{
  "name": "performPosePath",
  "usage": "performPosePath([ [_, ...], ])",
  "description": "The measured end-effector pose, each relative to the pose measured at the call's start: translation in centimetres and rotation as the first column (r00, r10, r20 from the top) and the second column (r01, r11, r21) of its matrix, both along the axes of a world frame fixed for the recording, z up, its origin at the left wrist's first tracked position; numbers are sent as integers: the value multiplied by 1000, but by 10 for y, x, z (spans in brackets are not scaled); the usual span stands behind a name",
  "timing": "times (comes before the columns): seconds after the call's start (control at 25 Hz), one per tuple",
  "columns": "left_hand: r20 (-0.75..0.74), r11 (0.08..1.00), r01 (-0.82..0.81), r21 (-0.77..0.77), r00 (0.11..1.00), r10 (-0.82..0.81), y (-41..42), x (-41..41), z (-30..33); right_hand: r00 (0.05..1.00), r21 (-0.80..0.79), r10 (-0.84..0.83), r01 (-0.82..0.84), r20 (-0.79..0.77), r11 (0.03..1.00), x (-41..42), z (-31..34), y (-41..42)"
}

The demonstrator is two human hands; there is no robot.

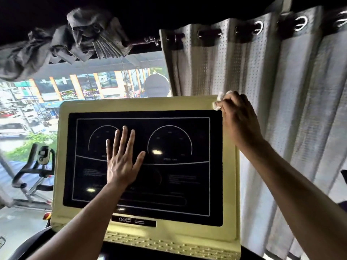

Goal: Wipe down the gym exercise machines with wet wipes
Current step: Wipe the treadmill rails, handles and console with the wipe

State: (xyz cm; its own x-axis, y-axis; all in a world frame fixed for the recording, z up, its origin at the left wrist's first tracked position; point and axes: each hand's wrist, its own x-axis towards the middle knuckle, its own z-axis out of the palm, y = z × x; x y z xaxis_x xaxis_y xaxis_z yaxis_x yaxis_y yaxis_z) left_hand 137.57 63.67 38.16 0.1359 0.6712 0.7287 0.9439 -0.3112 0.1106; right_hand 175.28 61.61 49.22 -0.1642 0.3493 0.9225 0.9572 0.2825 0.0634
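A treadmill console (230,184) with a pale yellow frame and a dark display panel (169,175) fills the middle of the view. My left hand (121,158) lies flat on the dark panel, fingers straight and spread. At the frame's upper right corner my right hand (238,117) grips a bunched white wet wipe (218,105) and holds it against the yellow edge. Only small bits of the wipe show past the fingers.
A grey curtain (281,91) hangs right behind the console on the right. A window (75,87) looks out on a street at the left. An exercise bike (37,166) stands low at the left. A bundled grey curtain (75,38) sits on the rod above.
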Motion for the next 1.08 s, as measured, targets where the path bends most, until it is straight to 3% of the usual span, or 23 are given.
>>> performPosePath([
  [0.36, 9, 1000, 4, -9, 1000, -4, -1, 1, -1, 996, -42, 72, -74, -46, 996, -16, -116, -71],
  [0.48, 0, 1000, 4, -17, 1000, -4, -2, 1, 0, 994, -31, 106, -106, -22, 994, -6, -110, -63],
  [0.6, -9, 1000, -4, -25, 1000, 4, -2, 2, 1, 993, -7, 116, -116, -27, 993, 4, -64, -26],
  [0.8, 10, 1000, 6, -28, 1000, -6, -1, 0, 0, 992, -135, 45, -29, 121, 990, -12, -35, -7],
  [1.08, 45, 999, 9, -54, 999, -7, -11, 7, 0, 999, -358, -35, 27, -17, 933, -29, -148, -103],
])
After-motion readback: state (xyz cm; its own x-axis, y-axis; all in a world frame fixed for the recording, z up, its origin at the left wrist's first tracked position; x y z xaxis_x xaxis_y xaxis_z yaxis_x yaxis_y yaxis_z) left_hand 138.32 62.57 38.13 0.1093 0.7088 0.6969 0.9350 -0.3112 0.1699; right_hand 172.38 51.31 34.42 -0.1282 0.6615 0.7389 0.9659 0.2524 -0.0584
